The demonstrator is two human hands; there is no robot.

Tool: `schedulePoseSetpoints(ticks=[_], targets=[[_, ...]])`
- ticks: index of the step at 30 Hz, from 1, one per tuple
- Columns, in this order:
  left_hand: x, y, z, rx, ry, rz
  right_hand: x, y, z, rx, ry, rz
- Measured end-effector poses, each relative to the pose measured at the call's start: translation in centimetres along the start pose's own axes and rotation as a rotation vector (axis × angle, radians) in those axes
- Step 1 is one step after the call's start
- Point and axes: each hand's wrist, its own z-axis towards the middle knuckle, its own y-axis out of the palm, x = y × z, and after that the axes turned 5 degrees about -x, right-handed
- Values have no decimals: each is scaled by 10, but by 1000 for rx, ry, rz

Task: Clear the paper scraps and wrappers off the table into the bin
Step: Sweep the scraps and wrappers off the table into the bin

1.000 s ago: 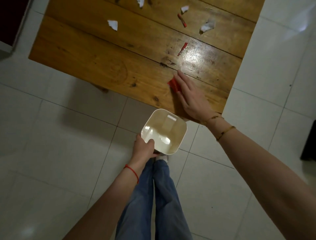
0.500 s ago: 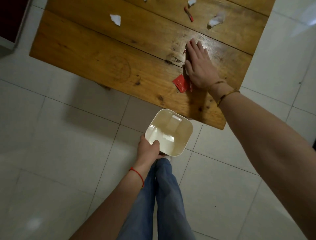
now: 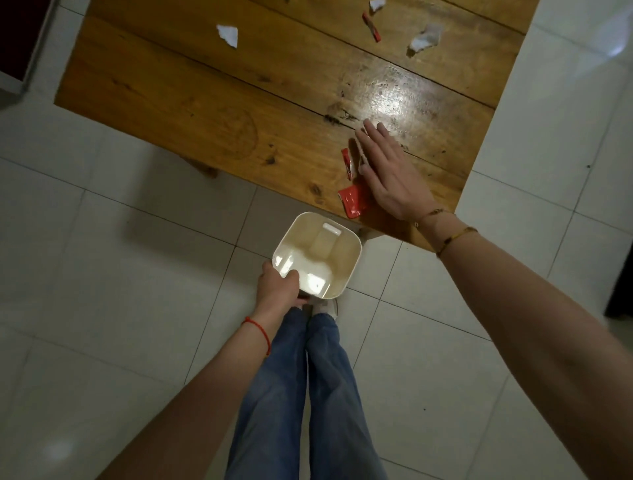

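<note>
A cream square bin [image 3: 317, 255] hangs just below the near edge of the wooden table [image 3: 205, 102]; my left hand [image 3: 279, 286] grips its near rim. My right hand [image 3: 392, 171] lies flat on the table with straight fingers, beside two red wrappers. The larger red wrapper [image 3: 352, 202] sits at the table's near edge, right above the bin. A thin red strip [image 3: 347, 163] lies just left of my fingers. Farther back lie another red strip [image 3: 372, 27], a crumpled white scrap [image 3: 424, 38], a white scrap [image 3: 227, 34] and one more white scrap [image 3: 376, 4] at the top edge.
White floor tiles [image 3: 102, 257] surround the table. My legs in blue jeans [image 3: 301, 394] stand below the bin. A dark object [image 3: 621, 291] stands at the right edge, and dark furniture [image 3: 17, 34] at the far left.
My right hand slid back toward the near edge, dragging the thin red strip beside the larger wrapper. The bin stays under the table edge in my left hand.
</note>
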Motion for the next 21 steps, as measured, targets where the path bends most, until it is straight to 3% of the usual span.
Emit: schedulePoseSetpoints(ticks=[11, 21], targets=[[3, -6, 16, -105, 32, -77, -21, 34, -4, -2, -75, -22], [8, 1, 22, -101, 37, -120, -39, 54, -17, 15, -93, 60]])
